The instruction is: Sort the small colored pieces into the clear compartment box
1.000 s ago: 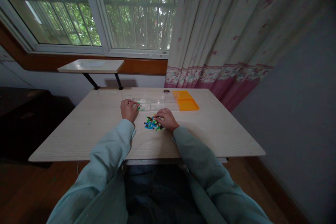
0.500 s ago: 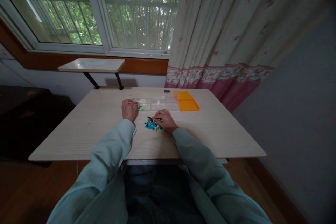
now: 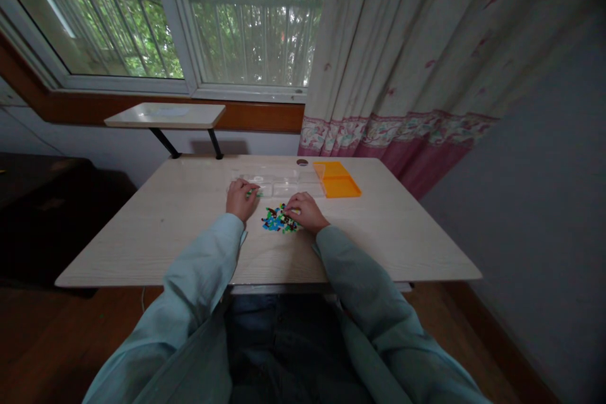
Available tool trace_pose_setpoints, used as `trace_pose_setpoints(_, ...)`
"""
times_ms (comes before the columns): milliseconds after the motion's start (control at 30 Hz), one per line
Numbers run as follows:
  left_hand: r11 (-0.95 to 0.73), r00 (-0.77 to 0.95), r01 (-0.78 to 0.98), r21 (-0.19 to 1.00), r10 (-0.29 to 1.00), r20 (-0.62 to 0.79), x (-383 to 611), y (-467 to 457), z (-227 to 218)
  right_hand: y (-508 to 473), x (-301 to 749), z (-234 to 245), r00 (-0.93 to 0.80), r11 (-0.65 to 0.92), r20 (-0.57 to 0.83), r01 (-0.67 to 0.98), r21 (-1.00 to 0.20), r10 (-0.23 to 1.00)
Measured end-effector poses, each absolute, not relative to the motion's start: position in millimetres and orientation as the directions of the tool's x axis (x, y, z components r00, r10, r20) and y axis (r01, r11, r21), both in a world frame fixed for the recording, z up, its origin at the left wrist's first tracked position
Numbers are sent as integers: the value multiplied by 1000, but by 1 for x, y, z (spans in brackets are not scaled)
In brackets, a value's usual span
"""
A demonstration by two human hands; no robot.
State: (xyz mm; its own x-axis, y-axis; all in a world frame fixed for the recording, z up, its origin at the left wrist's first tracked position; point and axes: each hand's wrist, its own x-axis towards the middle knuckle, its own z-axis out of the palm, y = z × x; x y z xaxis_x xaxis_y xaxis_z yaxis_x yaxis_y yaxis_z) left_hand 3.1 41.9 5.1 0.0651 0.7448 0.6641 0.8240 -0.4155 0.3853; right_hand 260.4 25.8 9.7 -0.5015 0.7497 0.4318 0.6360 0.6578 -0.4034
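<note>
A loose pile of small blue, green, dark and yellow pieces (image 3: 273, 222) lies on the table; they are too small to name. Over its right side is my right hand (image 3: 307, 213), thumb and fingertips pinched together at the pieces. My left hand (image 3: 241, 201) is at the near left corner of a clear plastic compartment box (image 3: 285, 188). Its fingers are bent and drawn together over the left front compartment, where a few green bits show by the fingertips. What either hand pinches is hidden.
An orange plastic case or lid (image 3: 341, 187) lies at the right end of the clear box. Behind it is a round dark hole (image 3: 302, 163) in the tabletop (image 3: 379, 246). A small raised shelf (image 3: 165, 115) stands at the back left, before the window.
My left hand has moved right, further over the left front compartment and its green bits. My right hand has shifted slightly right and back, uncovering more of the pile.
</note>
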Motion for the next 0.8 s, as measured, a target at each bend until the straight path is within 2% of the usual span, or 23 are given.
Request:
trace_pose_setpoints(133, -471, 131, 787, 398, 759, 638, 8, 38, 7, 25, 261, 8, -501, 650, 424, 657, -381, 754)
trace_pose_setpoints(400, -646, 405, 651, 399, 740, 537, 18, 29, 13, 27, 266, 9, -475, 625, 422, 686, -373, 773)
trace_pose_setpoints(800, -675, 494, 612, 412, 733, 467, 13, 24, 23, 25, 265, 10, -523, 650, 390, 654, -387, 758)
